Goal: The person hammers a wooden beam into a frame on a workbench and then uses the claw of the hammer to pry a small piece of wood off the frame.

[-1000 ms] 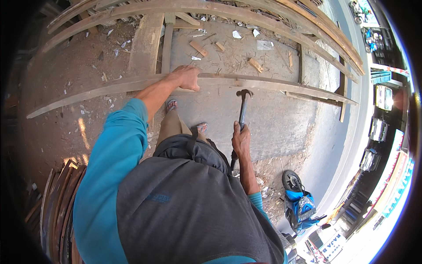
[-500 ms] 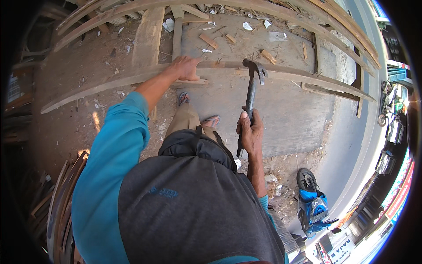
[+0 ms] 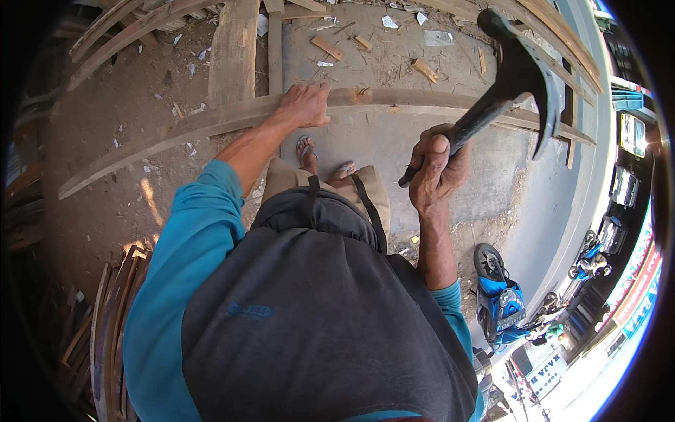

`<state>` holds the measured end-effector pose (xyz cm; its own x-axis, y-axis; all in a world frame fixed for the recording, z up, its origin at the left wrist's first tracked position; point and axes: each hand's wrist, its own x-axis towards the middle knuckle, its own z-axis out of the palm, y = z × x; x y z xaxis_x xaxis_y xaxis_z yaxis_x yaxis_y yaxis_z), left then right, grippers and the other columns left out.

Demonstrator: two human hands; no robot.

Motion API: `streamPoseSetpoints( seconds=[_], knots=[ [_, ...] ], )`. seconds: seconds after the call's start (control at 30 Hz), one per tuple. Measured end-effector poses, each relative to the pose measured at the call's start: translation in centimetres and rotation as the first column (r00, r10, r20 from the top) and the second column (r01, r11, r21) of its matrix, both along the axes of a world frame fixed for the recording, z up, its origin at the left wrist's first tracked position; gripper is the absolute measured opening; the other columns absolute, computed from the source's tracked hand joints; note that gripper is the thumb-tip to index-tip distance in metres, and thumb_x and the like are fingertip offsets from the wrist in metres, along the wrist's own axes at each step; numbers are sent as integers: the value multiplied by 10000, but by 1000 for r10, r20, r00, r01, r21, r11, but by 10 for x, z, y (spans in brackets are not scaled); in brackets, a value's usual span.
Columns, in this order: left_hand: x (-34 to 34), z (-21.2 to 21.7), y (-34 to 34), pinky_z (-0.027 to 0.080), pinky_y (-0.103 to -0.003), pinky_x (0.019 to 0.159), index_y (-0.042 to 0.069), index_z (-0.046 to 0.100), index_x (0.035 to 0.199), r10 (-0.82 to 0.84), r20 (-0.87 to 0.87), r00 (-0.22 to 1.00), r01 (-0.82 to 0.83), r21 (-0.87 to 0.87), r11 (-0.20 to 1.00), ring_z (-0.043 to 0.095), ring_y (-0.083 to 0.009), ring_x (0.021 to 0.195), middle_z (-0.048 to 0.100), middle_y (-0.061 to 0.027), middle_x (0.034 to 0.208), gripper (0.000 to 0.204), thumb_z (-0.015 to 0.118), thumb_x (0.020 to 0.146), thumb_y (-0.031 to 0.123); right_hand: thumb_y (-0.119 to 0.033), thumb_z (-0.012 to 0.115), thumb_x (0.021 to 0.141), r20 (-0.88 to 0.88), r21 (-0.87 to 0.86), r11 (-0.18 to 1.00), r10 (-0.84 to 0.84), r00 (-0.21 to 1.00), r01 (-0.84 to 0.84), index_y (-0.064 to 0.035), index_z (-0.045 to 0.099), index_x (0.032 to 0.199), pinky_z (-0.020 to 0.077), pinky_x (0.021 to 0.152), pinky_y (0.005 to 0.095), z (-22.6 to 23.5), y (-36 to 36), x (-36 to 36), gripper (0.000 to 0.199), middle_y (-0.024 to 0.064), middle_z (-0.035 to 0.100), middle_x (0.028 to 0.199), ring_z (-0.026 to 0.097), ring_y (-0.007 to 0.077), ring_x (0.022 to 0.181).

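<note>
Head view, near to far. A grey-and-teal shirt is being worn; a black bundle with straps is sitting at the waist, and whether it is a bag, or what it is holding, cannot be told.

Right hand: closed round the handle of a claw hammer. The hammer is being held up, apart from the wood, its head overlapping the right part of the beam in this view. The claw is pointing right and down; the striking face is pointing up and left.

Left hand: closed over a long wooden beam, near its middle. The beam is running crosswise in front of the body. How hard it is being gripped cannot be told.

Two feet in sandals are standing just on the near side of the beam. At lower left, a stack of wood strips is standing. Past the beam, wood scraps and white litter are lying on a grey slab. A wide board is lying further left. A blue motorbike is standing to the right. Farther out, a blue-green crate is being shown small; its contents cannot be made out.
</note>
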<state>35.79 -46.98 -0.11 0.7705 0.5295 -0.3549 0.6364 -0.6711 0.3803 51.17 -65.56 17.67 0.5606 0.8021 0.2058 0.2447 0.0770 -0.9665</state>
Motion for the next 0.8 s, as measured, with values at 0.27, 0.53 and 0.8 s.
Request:
streamPoseSetpoints(
  seconds=[0.27, 0.53, 0.8],
  knots=[
    [4, 3, 10, 504, -500, 953, -5, 552, 1223, 3, 18, 1000, -2, -42, 999, 646, -437, 1094, 679, -267, 1129, 612, 787, 746, 297, -502, 545, 1034, 13, -759, 650, 64, 998, -32, -67, 535, 917, 361, 485, 226, -84, -41, -3, 451, -20, 479, 648, 466, 54, 554],
    [-11, -30, -7, 482, -471, 971, 12, 555, 1191, 12, 208, 978, -38, 121, 992, 637, -395, 1102, 665, -222, 1151, 603, 814, 706, 260, -419, 551, 1051, -40, 127, 988, -80, 996, 84, -30, 525, 955, 365, 443, 217, 38, 27, -2, 402, 22, 508, 665, 463, 78, 496],
    [-5, -52, -13, 472, -463, 958, 20, 578, 1148, 17, 234, 972, -64, 197, 978, 633, -374, 1076, 651, -211, 1117, 568, 814, 678, 234, -334, 568, 1041, 210, -836, 549, 329, 921, -5, 4, 514, 945, 458, 577, 490, -74, -40, 13, 356, 247, 581, 652, 611, 467, 619]
  ],
)
